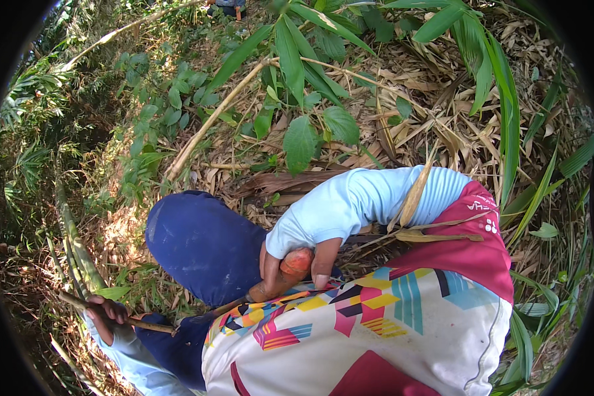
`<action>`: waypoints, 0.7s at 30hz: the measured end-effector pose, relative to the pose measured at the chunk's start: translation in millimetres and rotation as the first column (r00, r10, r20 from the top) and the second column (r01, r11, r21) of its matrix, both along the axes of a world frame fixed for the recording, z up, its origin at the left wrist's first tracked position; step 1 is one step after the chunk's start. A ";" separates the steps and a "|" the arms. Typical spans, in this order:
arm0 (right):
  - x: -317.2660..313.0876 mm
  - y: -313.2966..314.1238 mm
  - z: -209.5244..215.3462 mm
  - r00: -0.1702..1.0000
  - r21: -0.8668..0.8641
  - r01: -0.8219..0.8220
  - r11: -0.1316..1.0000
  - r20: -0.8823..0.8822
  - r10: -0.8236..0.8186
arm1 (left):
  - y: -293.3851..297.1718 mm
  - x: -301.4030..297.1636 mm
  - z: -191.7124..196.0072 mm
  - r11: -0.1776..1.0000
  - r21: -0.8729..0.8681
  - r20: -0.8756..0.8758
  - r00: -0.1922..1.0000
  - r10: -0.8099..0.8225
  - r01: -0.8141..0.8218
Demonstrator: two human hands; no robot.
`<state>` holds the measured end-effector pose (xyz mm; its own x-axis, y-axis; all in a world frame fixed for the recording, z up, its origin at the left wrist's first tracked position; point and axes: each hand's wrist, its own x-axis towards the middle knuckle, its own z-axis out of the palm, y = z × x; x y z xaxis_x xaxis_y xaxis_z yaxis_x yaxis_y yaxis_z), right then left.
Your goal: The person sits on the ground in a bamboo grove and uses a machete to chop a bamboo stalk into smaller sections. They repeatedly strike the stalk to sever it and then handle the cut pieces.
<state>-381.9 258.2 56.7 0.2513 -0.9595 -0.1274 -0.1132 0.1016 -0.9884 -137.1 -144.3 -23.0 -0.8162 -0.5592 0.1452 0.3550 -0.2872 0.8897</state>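
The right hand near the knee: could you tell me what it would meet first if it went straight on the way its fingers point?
Probably the patterned shirt hem: the right hand, closed around an orange-brown object, points its fingers down toward it, though depth is unclear.

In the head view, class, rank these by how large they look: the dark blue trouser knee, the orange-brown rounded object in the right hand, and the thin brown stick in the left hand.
1. Dark blue trouser knee, though nearness may enlarge it.
2. Thin brown stick: long but slim.
3. Orange-brown rounded object, partly hidden by the right hand.
The left hand grips the stick.
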 end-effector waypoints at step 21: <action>39.7 -8.6 55.0 0.734 0.322 0.121 0.939 -0.666 0.133 | -50.4 27.0 46.9 0.987 -0.050 -0.161 0.977 0.143 -0.152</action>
<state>-342.1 249.6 111.7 -0.0172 -0.8271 -0.5618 -0.7311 0.3937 -0.5572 -110.1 -194.7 24.0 -0.6900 -0.6577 0.3021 0.5252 -0.1677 0.8343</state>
